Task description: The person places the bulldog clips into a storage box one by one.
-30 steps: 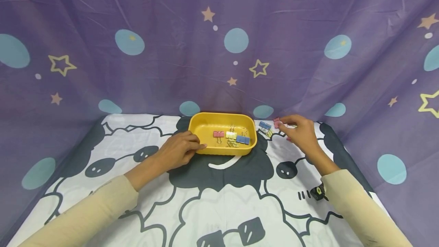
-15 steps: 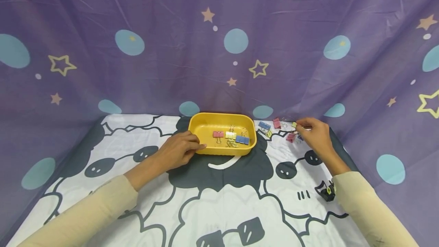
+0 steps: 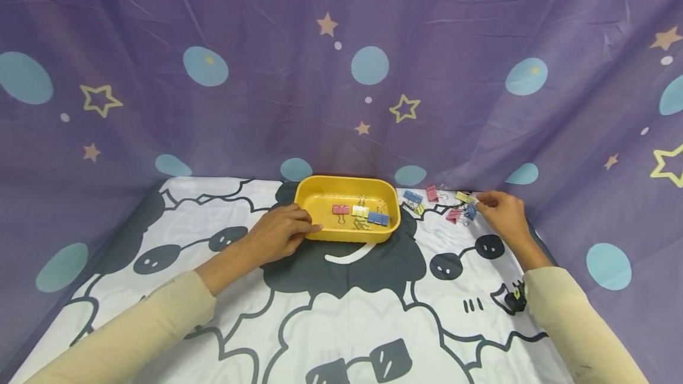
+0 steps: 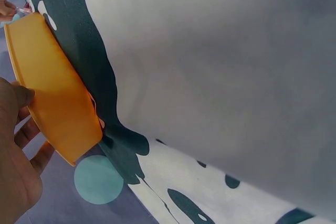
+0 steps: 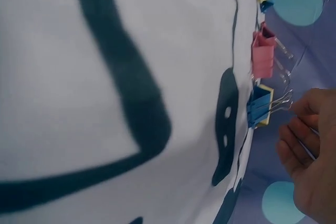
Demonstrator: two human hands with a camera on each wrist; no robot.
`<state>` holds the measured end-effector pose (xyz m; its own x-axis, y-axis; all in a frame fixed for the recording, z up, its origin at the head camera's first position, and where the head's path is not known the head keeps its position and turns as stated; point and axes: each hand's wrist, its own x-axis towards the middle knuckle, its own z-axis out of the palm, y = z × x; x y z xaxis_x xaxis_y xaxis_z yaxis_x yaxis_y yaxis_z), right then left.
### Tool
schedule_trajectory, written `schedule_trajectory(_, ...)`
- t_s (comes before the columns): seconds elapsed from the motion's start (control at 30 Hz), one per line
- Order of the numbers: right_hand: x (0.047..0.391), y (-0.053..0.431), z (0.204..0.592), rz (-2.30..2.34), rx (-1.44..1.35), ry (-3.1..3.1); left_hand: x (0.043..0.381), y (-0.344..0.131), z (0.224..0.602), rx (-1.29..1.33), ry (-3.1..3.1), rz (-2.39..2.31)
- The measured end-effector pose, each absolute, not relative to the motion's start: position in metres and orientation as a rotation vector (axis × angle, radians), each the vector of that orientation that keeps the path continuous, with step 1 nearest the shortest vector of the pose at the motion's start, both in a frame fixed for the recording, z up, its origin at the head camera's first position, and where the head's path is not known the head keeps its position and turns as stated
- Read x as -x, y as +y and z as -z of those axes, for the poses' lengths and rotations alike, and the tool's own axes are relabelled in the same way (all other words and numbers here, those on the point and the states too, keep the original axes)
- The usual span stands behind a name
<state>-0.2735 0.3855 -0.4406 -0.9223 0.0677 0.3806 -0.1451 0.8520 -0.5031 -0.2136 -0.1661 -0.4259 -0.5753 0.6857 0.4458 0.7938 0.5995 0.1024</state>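
Observation:
In the head view a yellow tray [image 3: 347, 180] holds a pink binder clip [image 3: 340, 210], a pale yellow binder clip [image 3: 360, 211], a blue binder clip [image 3: 378, 218] and small metal pieces. My left hand [image 3: 283, 231] grips the tray's near left corner, thumb on its outer wall in the left wrist view. To the right of the tray, my right hand [image 3: 501, 212] is at a loose blue binder clip [image 3: 470, 211]. In the right wrist view its fingertips meet the wire handle of that blue binder clip [image 5: 258, 107], which overlaps a yellow binder clip [image 3: 464, 197].
More loose clips lie by the curtain: a pink clip [image 3: 431, 193], a second pink clip [image 3: 453, 216], and a blue clip [image 3: 412, 196] beside a yellow one [image 3: 419, 209]. The purple curtain [image 3: 256, 105] borders the patterned cloth [image 3: 352, 319].
My right hand has moved right, from the pink clip, past the yellow clip, to the blue clip. Those two now lie uncovered on the cloth. The left hand keeps its grip on the tray.

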Motion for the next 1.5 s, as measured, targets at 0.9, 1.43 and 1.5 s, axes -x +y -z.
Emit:
schedule_trajectory(0.9, 0.294, 0.401, 0.452, -0.585, -0.326, -2.93, 0.213, -0.166, 0.429, 1.194, -2.474, 0.415)
schedule_trajectory(1.43, 0.323, 0.442, 0.485, -0.635, -0.424, -2.886, 0.213, -0.166, 0.426, 1.187, -2.482, 0.396)
schedule_trajectory(1.5, 0.311, 0.433, 0.471, -0.643, -0.44, -2.9, 0.214, -0.166, 0.426, 1.188, -2.482, 0.398)
